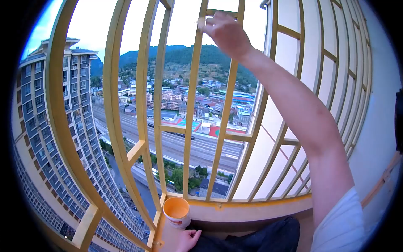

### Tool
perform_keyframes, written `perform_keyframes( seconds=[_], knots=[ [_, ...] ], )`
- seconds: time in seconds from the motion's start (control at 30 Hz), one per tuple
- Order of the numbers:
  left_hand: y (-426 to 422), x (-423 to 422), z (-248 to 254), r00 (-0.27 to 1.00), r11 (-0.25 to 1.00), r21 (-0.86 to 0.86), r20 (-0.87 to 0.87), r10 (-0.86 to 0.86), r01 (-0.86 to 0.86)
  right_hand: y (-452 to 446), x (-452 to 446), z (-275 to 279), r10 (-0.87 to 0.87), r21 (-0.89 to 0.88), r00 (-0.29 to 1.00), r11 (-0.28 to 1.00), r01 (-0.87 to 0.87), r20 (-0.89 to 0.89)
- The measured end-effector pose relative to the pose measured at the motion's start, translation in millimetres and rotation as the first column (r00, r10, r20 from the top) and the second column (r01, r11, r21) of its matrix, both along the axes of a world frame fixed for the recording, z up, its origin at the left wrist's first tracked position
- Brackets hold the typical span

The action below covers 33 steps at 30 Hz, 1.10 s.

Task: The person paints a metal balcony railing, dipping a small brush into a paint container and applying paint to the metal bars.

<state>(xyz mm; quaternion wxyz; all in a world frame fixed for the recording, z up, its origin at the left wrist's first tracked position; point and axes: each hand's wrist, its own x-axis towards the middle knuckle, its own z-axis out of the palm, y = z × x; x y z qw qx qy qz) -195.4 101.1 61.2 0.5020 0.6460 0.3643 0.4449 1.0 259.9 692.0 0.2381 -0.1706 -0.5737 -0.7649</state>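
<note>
High up at a yellow metal bar point(194, 84) of the window grille is my right hand point(226, 35), with the arm stretched out. Its fingers are pinched together at the bar, slightly blurred, and whatever they hold is too small to make out. Low down, my left hand point(189, 240) rests beside my knee with its fingers loosely out and nothing seen in them. Just above it, a white paper cup point(178, 220), orange-yellow inside, stands on the ledge at the grille's corner. The cup and the left hand appear apart.
The yellow grille runs along the left, front and right, with short crossbars point(174, 129). Its foot meets a ledge point(252, 212) with orange-yellow smears. My dark-trousered legs point(256, 239) are bent below. Outside, far down, lie a tall building point(63, 105), railway tracks and a town.
</note>
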Motion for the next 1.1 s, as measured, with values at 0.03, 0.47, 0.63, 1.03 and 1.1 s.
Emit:
perform_keyframes(
  seconds=[0.03,0.47,0.63,1.03,1.1],
  knots=[
    [2.7,0.6,-9.7,1.000,0.999,0.040,-0.020,0.016,-0.015,4.7,-1.5,-8.5,-0.010,-0.244,1.000,0.970,0.004,-0.024],
    [5.0,0.6,-19.4,0.996,0.990,0.129,-0.053,0.065,-0.058,4.6,-7.3,-13.1,-0.088,-0.514,0.996,0.855,0.074,-0.003],
    [8.1,0.9,-29.8,0.994,0.989,0.136,-0.074,0.076,-0.065,-10.9,-19.7,11.0,-0.073,-0.546,0.778,0.753,-0.367,-0.623],
    [5.8,0.1,-26.4,0.996,0.994,0.099,-0.068,0.053,-0.047,-0.5,-18.8,27.1,0.060,-0.307,0.930,0.935,-0.179,-0.361],
    [9.6,0.6,-32.4,0.993,0.997,0.075,-0.106,0.045,-0.037,-7.6,-15.6,37.0,0.027,0.004,0.998,1.000,-0.027,-0.050]
  ],
)
